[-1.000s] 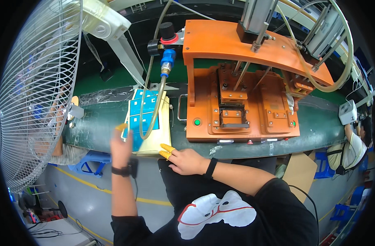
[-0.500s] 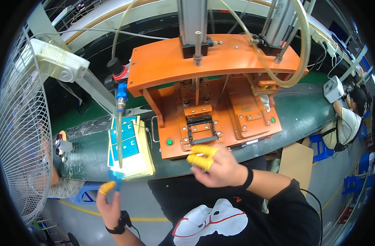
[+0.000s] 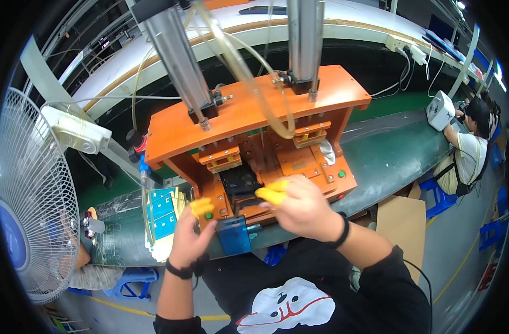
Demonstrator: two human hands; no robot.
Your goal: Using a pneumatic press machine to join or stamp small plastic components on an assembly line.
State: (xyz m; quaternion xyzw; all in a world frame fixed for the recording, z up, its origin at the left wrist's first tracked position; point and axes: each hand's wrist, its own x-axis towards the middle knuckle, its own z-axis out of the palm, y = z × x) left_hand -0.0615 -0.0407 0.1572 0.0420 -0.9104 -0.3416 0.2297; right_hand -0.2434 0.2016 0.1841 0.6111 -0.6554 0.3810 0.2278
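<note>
My left hand (image 3: 192,234), with yellow finger covers, is at the front left of an orange press (image 3: 254,106). A translucent blue film (image 3: 234,236) reaches out from beside its thumb and looks gripped there, though the contact is partly hidden. A black frame-like part (image 3: 240,181) sits in the press's left fixture. My right hand (image 3: 304,209), also with yellow finger covers, is just right of that part with fingertips drawn together. Whatever they hold, if anything, is hidden.
Yellowish sheets with blue squares (image 3: 164,214) lie left of the press. A large fan (image 3: 37,206) stands at the far left. Two metal cylinders (image 3: 179,61) and a looping hose rise above the press. Another person (image 3: 471,150) sits at the far right bench.
My left hand has moved from beside the sheets up and right to the press front, bringing the blue film along. My right hand stays near the left fixture. The whole view has shifted.
</note>
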